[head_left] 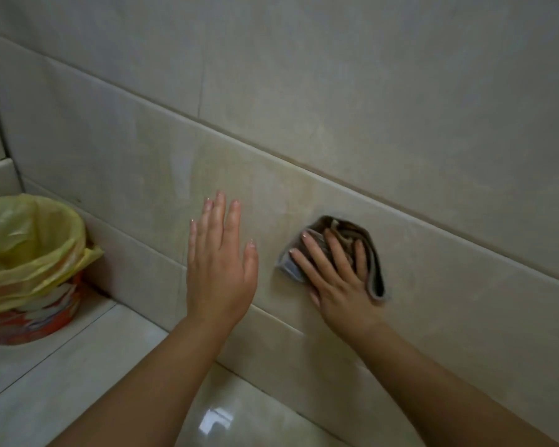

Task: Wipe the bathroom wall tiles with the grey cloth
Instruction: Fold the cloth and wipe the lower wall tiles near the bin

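right hand point(336, 279) flat, fingers spread, pressing the bunched grey cloth point(373, 250) against a lower wall tile point(449, 285), just under a grout line. left hand point(220, 269) open wide, empty, palm toward the wall; contact with the tile cannot be told.

risks, as judged: cloth is wadded, not folded flat, so a loose edge could slip from under the fingers and drop. glossy tile may let the bracing hand slide. a wide sweep leftward could reach the bin point(29, 285).

count: two hands, one cloth, one bin with one yellow liner bag point(23, 240).
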Tool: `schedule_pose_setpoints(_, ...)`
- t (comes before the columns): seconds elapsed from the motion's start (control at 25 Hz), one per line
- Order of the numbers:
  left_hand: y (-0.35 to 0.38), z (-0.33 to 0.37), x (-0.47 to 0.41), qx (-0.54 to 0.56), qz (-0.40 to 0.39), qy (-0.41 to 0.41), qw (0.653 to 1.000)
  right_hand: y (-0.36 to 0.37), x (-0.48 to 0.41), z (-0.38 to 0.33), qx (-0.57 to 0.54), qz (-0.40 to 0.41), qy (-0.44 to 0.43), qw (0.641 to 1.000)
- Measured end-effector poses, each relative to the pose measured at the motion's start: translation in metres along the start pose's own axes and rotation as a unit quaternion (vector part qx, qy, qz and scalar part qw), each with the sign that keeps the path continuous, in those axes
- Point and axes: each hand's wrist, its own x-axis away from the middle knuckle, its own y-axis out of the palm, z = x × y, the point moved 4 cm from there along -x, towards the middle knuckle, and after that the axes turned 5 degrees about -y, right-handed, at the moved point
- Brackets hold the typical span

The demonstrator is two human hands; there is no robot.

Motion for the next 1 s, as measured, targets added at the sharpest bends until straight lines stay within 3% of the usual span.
schedule_pose_setpoints(0.08,-0.006,-0.013,0.001,-0.006,-0.009,-0.001,1.0,-0.013,0.002,0.018,0.008,0.004,-0.013,1.0)
schedule_pose_setpoints(0.28,-0.016,-0.027,-0.011,0.008,0.009,-0.04,0.999,-0.029,-0.108,0.019,0.038,0.057,0.072,0.995)
schedule_pose_setpoints(0.4,-0.016,-0.032,-0.016,0.013,0.014,-0.052,0.998,-0.001,-0.101,-0.025,0.003,0.015,-0.01,1.0)
schedule_pose_setpoints(0.52,-0.02,-0.044,-0.019,0.025,0.015,-0.086,0.996,0.0,-0.069,-0.02,-0.02,0.012,-0.077,0.997)
schedule_pose_setpoints(0.68,-0.033,-0.065,-0.026,0.026,0.043,-0.116,0.992,-0.03,-0.142,0.007,0.021,0.061,-0.021,0.998)
schedule_pose_setpoints(0.76,-0.038,-0.074,-0.027,0.025,0.055,-0.128,0.99,-0.024,-0.186,-0.012,0.023,0.071,0.001,0.997)
schedule_pose_setpoints(1.0,-0.046,-0.085,-0.032,0.032,0.051,-0.124,0.99,0.032,-0.159,-0.08,-0.01,0.032,-0.135,0.99)
